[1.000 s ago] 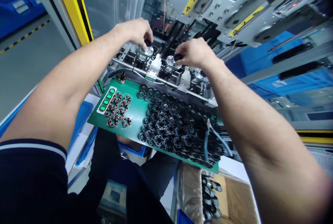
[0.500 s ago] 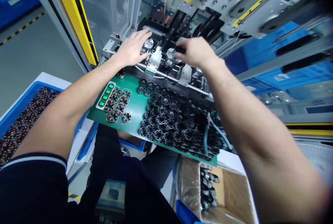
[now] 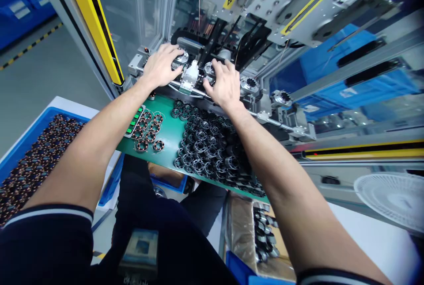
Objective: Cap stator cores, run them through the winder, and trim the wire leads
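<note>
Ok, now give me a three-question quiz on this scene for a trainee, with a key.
1. True or false: on the green board, the copper coils lie left of the black rings.
2. What colour is the coil-filled tray?
3. The left hand is at: a) the white fan; b) a round metal holder; c) the cardboard box.

Key: 1 true; 2 blue; 3 b.

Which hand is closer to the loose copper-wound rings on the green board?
Left. The left hand is beyond the copper-wound rings, at the leftmost fixture; the right hand is farther right, at the next fixture.
</note>
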